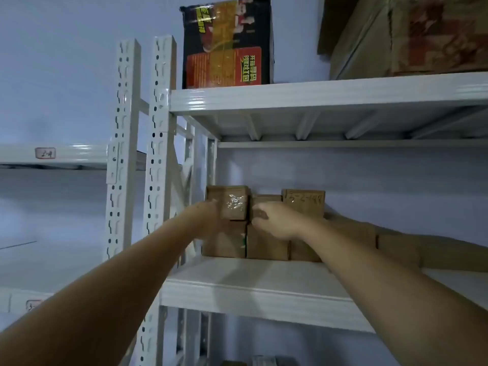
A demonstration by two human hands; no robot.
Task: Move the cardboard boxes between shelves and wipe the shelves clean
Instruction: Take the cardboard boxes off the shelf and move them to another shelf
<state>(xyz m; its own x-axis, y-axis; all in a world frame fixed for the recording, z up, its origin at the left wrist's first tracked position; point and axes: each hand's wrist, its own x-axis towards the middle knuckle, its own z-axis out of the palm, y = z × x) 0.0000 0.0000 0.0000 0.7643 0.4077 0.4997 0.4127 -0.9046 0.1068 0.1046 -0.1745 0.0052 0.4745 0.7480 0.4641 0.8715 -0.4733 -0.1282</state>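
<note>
Both hands reach to the back of the white metal middle shelf [253, 283]. Left hand [208, 215] presses against the left side of the small brown cardboard box with shiny tape [229, 203], while right hand [269, 220], fingers curled, touches its right side; motion blur hides how firm the grip is. That box sits upright on top of a lower row of brown cardboard boxes [264, 245] along the rear wall. Just right stands a cardboard box with handwritten numbers [303, 203]. White perforated uprights [158, 159] stand left. On the upper shelf [317, 95] sit a black and red printed box [227, 43] and a large brown carton [412, 35].
</note>
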